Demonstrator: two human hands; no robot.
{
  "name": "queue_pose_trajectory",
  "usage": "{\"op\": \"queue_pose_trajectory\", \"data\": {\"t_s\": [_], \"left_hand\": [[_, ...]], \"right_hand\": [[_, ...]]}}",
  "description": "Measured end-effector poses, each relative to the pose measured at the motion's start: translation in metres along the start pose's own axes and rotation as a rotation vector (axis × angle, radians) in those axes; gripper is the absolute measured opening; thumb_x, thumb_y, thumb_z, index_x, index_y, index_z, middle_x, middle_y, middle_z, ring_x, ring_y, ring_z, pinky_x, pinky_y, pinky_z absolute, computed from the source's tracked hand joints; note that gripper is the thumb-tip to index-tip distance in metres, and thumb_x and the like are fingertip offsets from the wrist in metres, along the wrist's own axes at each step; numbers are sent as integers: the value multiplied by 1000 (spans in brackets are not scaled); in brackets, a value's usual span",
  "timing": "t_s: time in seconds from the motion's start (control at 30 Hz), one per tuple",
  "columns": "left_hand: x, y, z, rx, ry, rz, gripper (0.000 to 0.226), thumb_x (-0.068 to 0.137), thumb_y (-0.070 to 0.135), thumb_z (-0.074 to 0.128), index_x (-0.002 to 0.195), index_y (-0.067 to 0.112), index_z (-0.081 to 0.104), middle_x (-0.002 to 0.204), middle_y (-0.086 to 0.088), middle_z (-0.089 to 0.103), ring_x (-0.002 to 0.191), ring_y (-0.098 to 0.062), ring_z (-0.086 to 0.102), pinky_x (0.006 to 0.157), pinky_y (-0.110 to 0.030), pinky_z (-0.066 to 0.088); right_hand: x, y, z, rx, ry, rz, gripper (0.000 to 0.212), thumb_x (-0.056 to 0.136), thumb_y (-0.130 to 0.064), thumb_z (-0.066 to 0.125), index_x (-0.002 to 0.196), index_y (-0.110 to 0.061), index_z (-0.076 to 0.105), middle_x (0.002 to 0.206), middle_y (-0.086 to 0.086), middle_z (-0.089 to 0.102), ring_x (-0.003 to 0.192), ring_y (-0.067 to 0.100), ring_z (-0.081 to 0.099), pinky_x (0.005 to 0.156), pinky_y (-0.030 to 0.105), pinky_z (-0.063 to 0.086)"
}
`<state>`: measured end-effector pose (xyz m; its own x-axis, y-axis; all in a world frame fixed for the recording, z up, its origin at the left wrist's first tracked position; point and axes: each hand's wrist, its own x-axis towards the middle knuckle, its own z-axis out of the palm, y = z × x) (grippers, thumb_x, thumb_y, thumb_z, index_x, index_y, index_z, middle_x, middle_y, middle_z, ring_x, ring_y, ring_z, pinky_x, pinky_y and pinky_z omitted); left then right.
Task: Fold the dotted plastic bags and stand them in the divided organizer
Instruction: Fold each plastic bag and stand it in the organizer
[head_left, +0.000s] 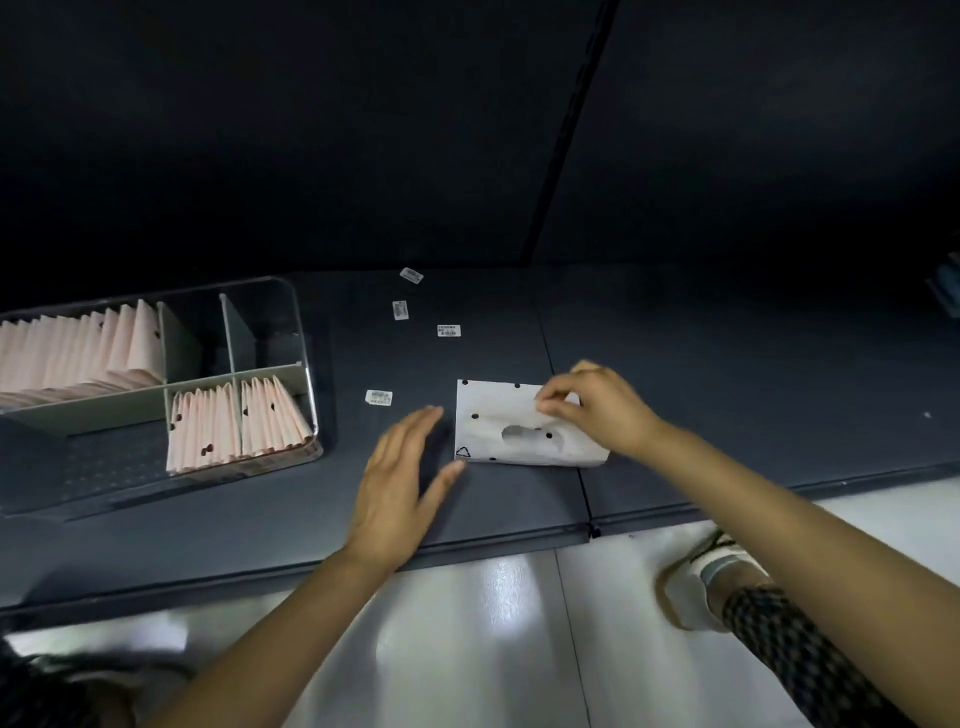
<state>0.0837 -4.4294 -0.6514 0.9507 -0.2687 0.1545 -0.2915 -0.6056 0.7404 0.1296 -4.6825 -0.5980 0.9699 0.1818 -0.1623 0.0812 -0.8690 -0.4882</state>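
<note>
A white plastic bag with black dots (498, 415) lies partly folded on the dark table, its handle cut-out facing up. My right hand (597, 408) pinches the bag's right edge between thumb and fingers. Just left of the bag, my left hand (402, 467) rests flat with fingers apart, holding nothing. The clear divided organizer (306, 374) stands at the left; folded pink dotted bags (236, 426) stand upright in its two near-right compartments and in the long back-left compartment (78, 348). Two back-right compartments hold nothing.
Several small white labels (448, 330) lie scattered on the table beyond the bag. The table's front edge (467, 551) runs below my hands, with glossy floor under it. A shoe and patterned trouser leg (727, 582) show at lower right.
</note>
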Motion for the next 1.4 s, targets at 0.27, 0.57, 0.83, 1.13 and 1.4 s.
{"op": "queue_pose_trajectory", "data": {"t_s": [0.27, 0.57, 0.83, 1.13, 1.4], "left_hand": [[5, 7, 32, 349, -277, 298, 60, 83, 34, 70, 132, 4, 52, 142, -10, 47, 131, -28, 45, 109, -49, 31], [0, -9, 52, 613, -517, 328, 72, 98, 52, 28, 147, 10, -5, 155, -5, -10, 145, -23, -5, 114, -41, -12], [4, -13, 56, 599, -588, 307, 74, 97, 55, 20, 148, 14, -14, 149, 1, -27, 143, -18, -22, 112, -32, -23], [4, -15, 55, 613, -605, 283, 75, 95, 59, 24, 150, 21, -10, 153, -3, -25, 138, -18, -30, 114, -29, -17], [6, -19, 54, 642, -624, 271, 74, 95, 59, 26, 148, 25, -13, 153, -9, -27, 132, -20, -35, 113, -31, -19]], "right_hand": [[71, 13, 20, 26, -266, 174, 13, 91, -17, 59, 94, -14, 71, 91, -6, 65, 92, 13, 60, 83, 24, 46], [84, 21, 35, 81, -224, 243, 9, 91, -18, 60, 93, -15, 69, 80, -10, 59, 81, 9, 56, 72, 22, 42], [87, 25, 31, 41, -251, 320, 17, 93, -35, 54, 94, -18, 59, 94, -5, 60, 92, 16, 55, 76, 26, 45], [37, -3, 41, -411, 84, 193, 43, 98, -42, 36, 129, -15, 49, 131, 9, 50, 121, 27, 43, 99, 37, 31], [-65, -5, 120, -311, -183, -45, 74, 94, -58, 15, 145, -14, -17, 153, 1, -25, 141, 13, -25, 116, 28, -16]]}}
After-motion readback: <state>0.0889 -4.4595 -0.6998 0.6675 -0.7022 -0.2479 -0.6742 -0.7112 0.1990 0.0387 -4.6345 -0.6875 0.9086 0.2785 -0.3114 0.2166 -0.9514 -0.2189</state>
